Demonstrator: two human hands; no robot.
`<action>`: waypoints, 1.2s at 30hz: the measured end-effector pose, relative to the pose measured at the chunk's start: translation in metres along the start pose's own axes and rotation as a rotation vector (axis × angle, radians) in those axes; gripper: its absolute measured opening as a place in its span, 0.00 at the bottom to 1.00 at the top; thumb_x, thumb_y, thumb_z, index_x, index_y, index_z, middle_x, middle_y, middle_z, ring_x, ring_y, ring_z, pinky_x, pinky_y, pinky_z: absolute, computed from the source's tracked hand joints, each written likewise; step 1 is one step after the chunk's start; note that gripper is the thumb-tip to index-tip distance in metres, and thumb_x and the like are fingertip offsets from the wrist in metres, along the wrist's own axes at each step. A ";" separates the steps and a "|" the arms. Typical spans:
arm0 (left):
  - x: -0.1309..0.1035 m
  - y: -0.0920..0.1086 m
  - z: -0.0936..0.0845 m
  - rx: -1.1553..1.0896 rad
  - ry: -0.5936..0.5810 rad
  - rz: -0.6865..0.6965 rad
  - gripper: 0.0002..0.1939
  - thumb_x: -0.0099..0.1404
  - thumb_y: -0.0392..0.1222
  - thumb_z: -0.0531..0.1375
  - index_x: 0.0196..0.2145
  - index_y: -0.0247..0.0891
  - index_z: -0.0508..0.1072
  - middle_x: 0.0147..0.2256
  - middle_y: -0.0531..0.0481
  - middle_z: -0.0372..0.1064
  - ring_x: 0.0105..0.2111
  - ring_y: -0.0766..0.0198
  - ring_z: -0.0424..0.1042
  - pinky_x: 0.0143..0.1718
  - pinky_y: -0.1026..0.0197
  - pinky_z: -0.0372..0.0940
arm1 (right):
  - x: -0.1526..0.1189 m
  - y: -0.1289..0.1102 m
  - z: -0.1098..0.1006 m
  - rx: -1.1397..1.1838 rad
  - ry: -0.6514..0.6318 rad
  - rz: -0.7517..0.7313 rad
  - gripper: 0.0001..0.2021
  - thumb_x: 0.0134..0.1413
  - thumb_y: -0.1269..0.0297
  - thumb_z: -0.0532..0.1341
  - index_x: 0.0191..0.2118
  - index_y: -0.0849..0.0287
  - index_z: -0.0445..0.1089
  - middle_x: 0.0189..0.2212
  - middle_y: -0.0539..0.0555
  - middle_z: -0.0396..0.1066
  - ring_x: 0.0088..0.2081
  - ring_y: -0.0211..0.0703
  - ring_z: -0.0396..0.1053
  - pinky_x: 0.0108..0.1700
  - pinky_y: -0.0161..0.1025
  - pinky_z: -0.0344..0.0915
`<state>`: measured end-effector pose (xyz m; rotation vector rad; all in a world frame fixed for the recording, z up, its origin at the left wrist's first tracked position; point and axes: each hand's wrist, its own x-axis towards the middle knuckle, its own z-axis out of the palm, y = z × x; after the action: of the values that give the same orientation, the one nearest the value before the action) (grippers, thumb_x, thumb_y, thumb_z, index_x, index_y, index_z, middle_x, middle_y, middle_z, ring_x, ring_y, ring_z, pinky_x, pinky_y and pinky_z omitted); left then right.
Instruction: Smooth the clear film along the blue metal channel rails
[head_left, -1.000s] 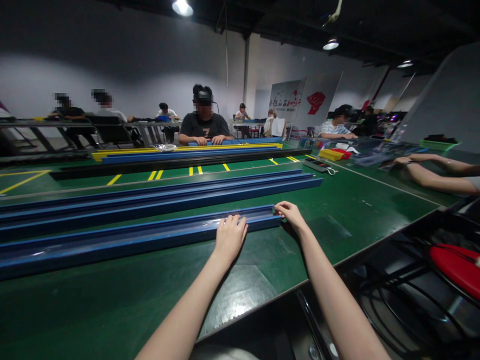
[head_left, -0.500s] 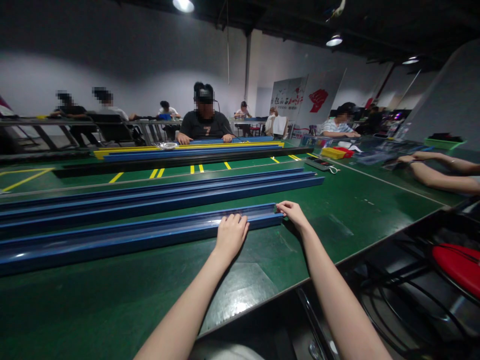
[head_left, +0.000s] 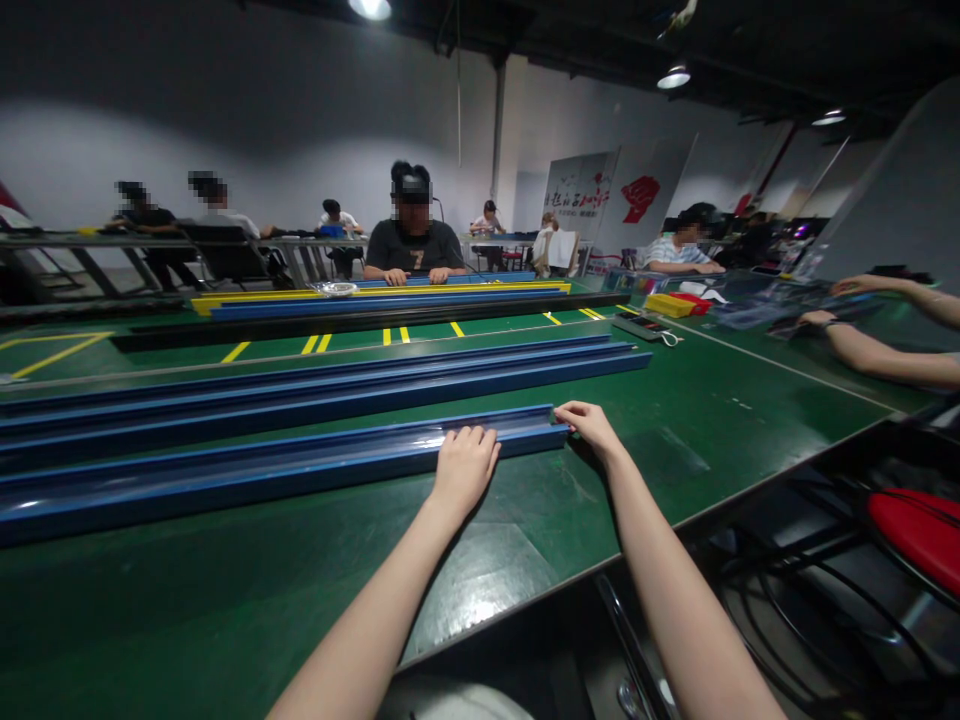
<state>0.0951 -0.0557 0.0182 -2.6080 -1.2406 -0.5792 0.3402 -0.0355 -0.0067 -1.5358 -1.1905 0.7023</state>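
A long blue channel-shaped profile (head_left: 300,472) lies on the green table, running from the left edge to just in front of me. My left hand (head_left: 466,468) is bent over its near side wall, fingers curled onto the rim and into the trough, close to the right end. At that end, my right hand (head_left: 591,425) has thumb and fingers closed in a pinch by the far corner. Whatever sits between those fingertips is too small or hidden to make out. The trough has a shiny inner surface with bright reflections.
Two more blue profiles (head_left: 450,390) lie parallel beyond. Farther off are a black profile (head_left: 420,320), a yellow profile (head_left: 517,289) and a seated co-worker (head_left: 414,245). A dark device with a white cable (head_left: 645,328) and a yellow tray (head_left: 667,305) lie right. A red stool (head_left: 919,530) stands near the edge.
The view has shifted very slightly. My hands stay at the same places on the profile. At the right, another person's hand has lifted and separated from the other.
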 end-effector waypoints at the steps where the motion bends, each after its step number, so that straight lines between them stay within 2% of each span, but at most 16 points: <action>1: 0.000 0.000 0.000 -0.002 0.000 0.000 0.13 0.66 0.41 0.46 0.40 0.37 0.67 0.35 0.46 0.68 0.37 0.60 0.65 0.36 0.58 0.54 | 0.000 0.000 0.000 -0.008 -0.002 0.001 0.13 0.33 0.55 0.62 0.21 0.62 0.68 0.18 0.49 0.65 0.19 0.30 0.55 0.22 0.32 0.52; 16: 0.000 0.000 -0.001 0.000 -0.028 0.002 0.13 0.66 0.41 0.46 0.40 0.37 0.67 0.35 0.46 0.68 0.37 0.59 0.65 0.36 0.58 0.54 | -0.001 0.004 -0.003 -0.130 0.035 0.033 0.15 0.32 0.53 0.62 0.22 0.62 0.72 0.20 0.53 0.70 0.22 0.36 0.62 0.23 0.33 0.55; 36: 0.001 -0.001 -0.001 -0.020 -0.026 0.000 0.13 0.66 0.42 0.45 0.40 0.36 0.67 0.35 0.45 0.69 0.36 0.60 0.66 0.36 0.58 0.54 | 0.001 0.006 -0.004 -0.159 0.020 0.046 0.14 0.32 0.54 0.62 0.21 0.62 0.72 0.17 0.51 0.68 0.20 0.34 0.60 0.22 0.32 0.55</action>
<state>0.0947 -0.0544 0.0194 -2.6403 -1.2488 -0.5619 0.3455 -0.0358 -0.0107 -1.7027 -1.2237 0.6335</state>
